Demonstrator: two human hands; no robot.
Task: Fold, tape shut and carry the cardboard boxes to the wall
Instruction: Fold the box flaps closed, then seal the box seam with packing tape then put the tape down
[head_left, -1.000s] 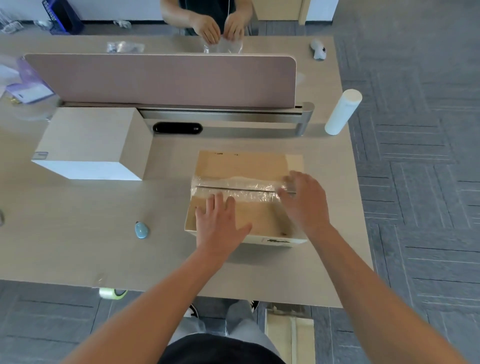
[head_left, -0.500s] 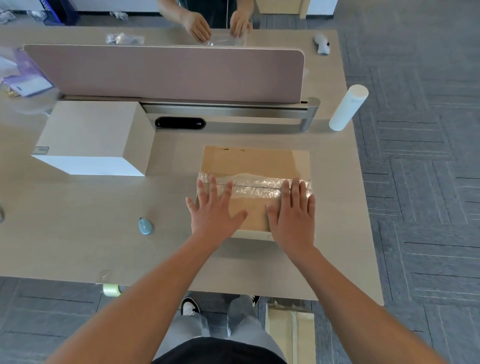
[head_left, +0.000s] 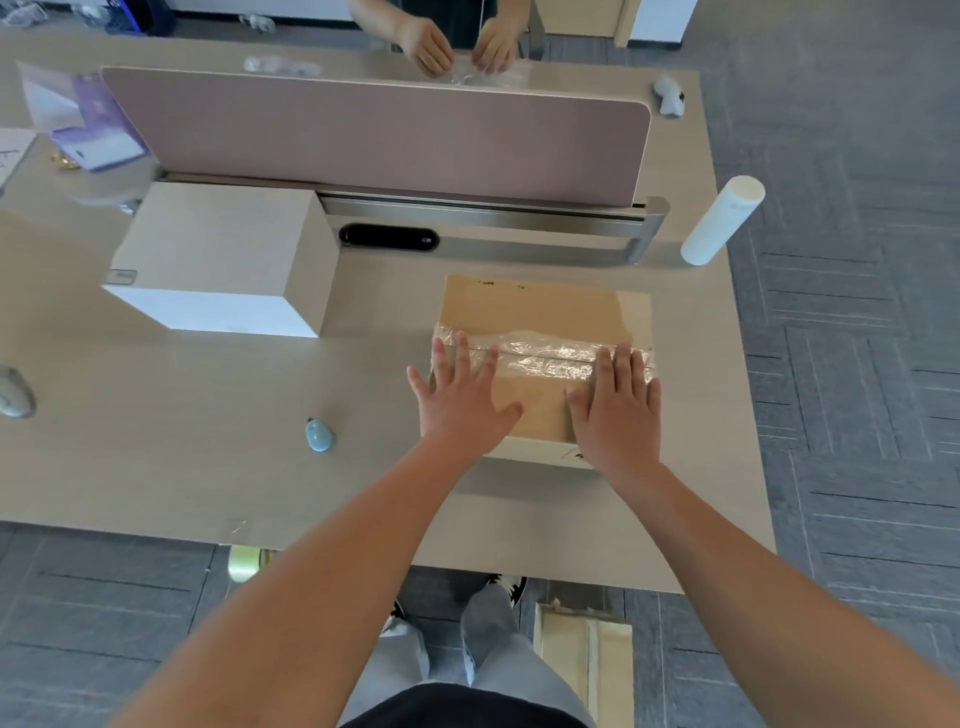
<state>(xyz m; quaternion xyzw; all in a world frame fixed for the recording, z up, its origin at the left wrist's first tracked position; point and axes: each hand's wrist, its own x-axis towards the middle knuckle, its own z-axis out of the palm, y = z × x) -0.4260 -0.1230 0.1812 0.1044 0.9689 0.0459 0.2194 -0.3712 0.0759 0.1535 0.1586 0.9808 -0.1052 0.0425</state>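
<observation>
Grey carpet tiles surround a light wood-grain desk (head_left: 156, 467) split by a pink divider panel (head_left: 374, 135). On my feed, the brown cardboard box (head_left: 540, 312) sits on the desk's near right part, flaps closed, with a wrinkled strip of clear tape (head_left: 545, 358) across the seam. I see the left hand (head_left: 460, 402) flat on the box's left end, fingers spread, fingertips on the tape. The right hand (head_left: 618, 410) lies flat on the right end, fingers straight and close together, tips also on the tape. A larger white box (head_left: 218, 254) stands well apart to the left, a small blue object (head_left: 318, 435) lies between them near the front, and a white roll (head_left: 722, 221) stands upright at the right edge. Across the divider, a second person's hands (head_left: 457, 47) handle clear plastic
</observation>
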